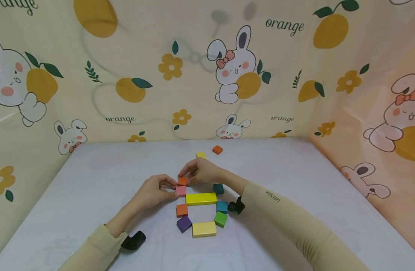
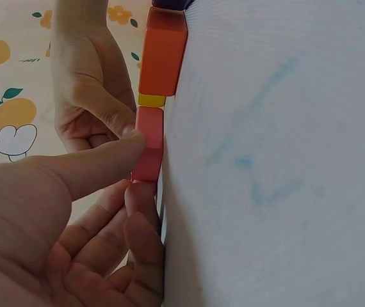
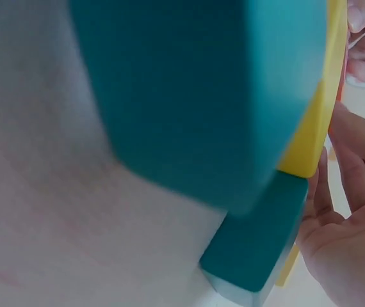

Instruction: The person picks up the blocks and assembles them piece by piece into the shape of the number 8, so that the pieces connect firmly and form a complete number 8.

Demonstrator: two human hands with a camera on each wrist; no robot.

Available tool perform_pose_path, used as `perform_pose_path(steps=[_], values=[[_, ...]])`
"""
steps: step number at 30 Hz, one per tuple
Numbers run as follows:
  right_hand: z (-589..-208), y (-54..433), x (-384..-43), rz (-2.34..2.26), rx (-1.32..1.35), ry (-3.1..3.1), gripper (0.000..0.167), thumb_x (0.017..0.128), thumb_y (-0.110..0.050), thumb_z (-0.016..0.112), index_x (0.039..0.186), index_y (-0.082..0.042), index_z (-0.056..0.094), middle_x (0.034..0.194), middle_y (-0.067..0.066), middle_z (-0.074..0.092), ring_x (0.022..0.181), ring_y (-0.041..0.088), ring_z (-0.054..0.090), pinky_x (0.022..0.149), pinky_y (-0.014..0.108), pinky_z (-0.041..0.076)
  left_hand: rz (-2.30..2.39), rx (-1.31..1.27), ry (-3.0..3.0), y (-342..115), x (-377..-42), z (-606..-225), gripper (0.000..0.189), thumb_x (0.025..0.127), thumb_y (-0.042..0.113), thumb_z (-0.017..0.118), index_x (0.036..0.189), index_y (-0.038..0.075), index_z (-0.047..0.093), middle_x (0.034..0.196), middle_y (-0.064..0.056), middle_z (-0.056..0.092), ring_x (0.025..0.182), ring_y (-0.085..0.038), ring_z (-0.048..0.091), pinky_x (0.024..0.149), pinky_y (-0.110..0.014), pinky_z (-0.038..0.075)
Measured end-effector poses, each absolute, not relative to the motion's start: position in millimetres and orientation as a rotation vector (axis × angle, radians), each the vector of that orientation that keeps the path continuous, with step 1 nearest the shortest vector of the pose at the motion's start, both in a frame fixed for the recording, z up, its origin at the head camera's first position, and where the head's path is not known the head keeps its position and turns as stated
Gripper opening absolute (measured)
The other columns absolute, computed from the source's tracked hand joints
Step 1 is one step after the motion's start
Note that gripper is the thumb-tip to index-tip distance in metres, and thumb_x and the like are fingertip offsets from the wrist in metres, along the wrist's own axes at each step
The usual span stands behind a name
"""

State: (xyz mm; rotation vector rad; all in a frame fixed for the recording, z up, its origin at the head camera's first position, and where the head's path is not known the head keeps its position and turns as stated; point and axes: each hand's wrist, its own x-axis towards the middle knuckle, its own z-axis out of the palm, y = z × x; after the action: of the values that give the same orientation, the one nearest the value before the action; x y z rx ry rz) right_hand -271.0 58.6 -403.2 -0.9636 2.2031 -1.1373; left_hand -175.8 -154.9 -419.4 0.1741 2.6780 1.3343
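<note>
Near the middle of the white table, my left hand (image 1: 155, 192) holds the side of a pink block (image 1: 180, 191), its thumb against it in the left wrist view. My right hand (image 1: 205, 171) reaches across and pinches an orange block (image 1: 182, 181) just behind the pink one. A long yellow block (image 1: 201, 199) lies to the right of the pink block. Below, a second orange block (image 1: 182, 210) and a purple block (image 1: 184, 224) line the left side. On the right side are a dark teal block (image 1: 218, 189), a blue block (image 1: 222, 207) and a green block (image 1: 221, 219).
A pale yellow block (image 1: 204, 229) forms the near side of the arrangement. Behind my right hand lie a small yellow block (image 1: 201, 155) and a loose orange block (image 1: 217, 149). A patterned cloth (image 1: 194, 34) with rabbits and oranges hangs around the table (image 1: 109, 165).
</note>
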Motion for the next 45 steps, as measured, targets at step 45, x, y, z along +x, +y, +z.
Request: perform_pose_path(steps=[45], values=[[-403.9,55.6,-271.5,-1.15,-0.988,2.168,0.036,0.083,0.007,0.074,0.117,-0.005,0.07,0.111,0.005,0.069,0.104,0.024,0.063,0.092,0.038,0.049,1.341,0.191,2.685,-156.6,-176.6,-420.6,0.03,0.081,0.02,0.083,0.106,0.012,0.069,0.102,0.002,0.07,0.084,-0.016,0.061,0.082,-0.04,0.05]])
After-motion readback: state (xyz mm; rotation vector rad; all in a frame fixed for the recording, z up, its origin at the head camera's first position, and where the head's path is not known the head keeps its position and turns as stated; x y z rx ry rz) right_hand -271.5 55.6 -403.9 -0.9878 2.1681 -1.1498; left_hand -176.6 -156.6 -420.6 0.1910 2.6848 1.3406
